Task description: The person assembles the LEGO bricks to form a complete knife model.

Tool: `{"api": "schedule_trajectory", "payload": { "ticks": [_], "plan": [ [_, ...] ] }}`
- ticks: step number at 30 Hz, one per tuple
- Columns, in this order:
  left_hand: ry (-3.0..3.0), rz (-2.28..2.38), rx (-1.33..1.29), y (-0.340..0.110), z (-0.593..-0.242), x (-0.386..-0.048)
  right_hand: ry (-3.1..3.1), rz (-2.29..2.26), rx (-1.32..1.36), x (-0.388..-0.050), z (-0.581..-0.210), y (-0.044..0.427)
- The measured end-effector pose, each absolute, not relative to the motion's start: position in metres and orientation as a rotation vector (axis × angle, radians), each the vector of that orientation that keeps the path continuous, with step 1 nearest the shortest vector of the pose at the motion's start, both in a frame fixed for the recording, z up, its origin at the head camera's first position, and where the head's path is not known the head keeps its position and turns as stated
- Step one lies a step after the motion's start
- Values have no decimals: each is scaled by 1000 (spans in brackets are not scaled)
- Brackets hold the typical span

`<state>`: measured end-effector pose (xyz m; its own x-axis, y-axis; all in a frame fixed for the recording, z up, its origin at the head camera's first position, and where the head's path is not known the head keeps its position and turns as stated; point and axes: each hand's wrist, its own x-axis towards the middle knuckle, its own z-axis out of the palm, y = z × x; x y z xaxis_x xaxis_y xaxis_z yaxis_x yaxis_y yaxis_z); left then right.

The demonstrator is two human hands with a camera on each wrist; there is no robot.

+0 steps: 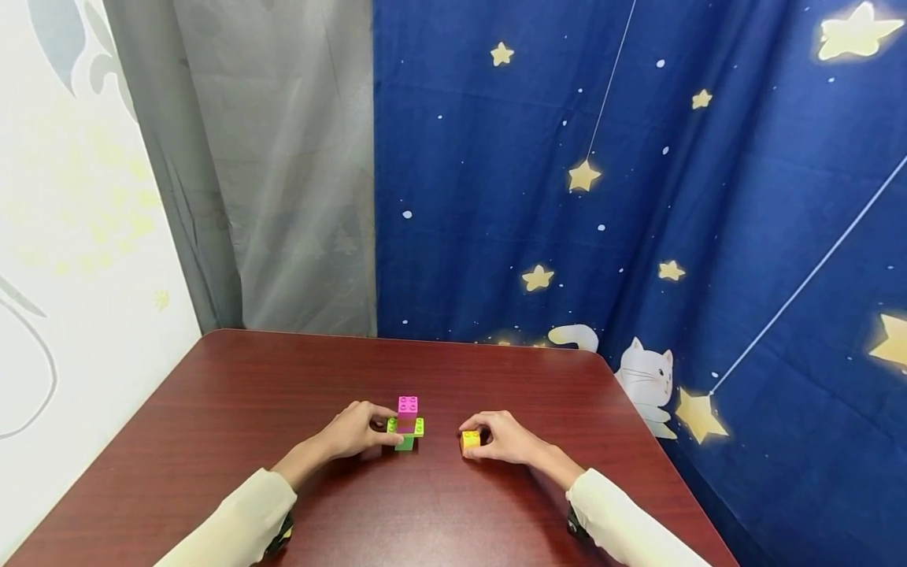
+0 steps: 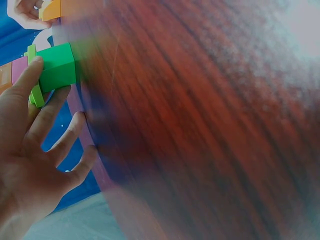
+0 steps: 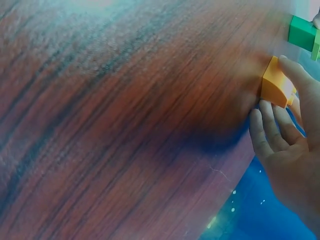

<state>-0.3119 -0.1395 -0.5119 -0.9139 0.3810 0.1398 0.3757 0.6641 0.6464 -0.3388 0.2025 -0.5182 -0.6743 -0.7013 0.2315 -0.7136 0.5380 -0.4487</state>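
On the table [image 1: 453, 504] stands a stack of toy building blocks [image 1: 407, 404], with a green block [image 2: 57, 66] at the bottom, a wider lime-green piece [image 2: 36, 95] above it and a pink block at the top. My left hand [image 1: 352, 429] grips this stack from the left, thumb on the near side. In the left wrist view an orange-looking part lies beyond the pink, at the frame's edge. To the right, my right hand [image 1: 506, 439] pinches a small yellow block [image 1: 471, 441] between thumb and fingers. That block has a sloped or curved side [image 3: 275, 87]. A gap separates it from the stack.
The dark red wood-grain table ends at a far edge with rounded corners. Behind it hang a grey curtain [image 1: 305, 173] and a blue curtain [image 1: 489, 213] with stars. A white patterned surface [image 1: 78, 315] borders the left side.
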Motion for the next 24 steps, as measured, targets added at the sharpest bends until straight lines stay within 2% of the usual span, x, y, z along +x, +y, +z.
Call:
{"api": "schedule_trajectory", "payload": {
  "ticks": [24],
  "plan": [
    [2861, 1115, 651, -140, -512, -311, -2781, 869, 1251, -340, -518, 210]
  ]
}}
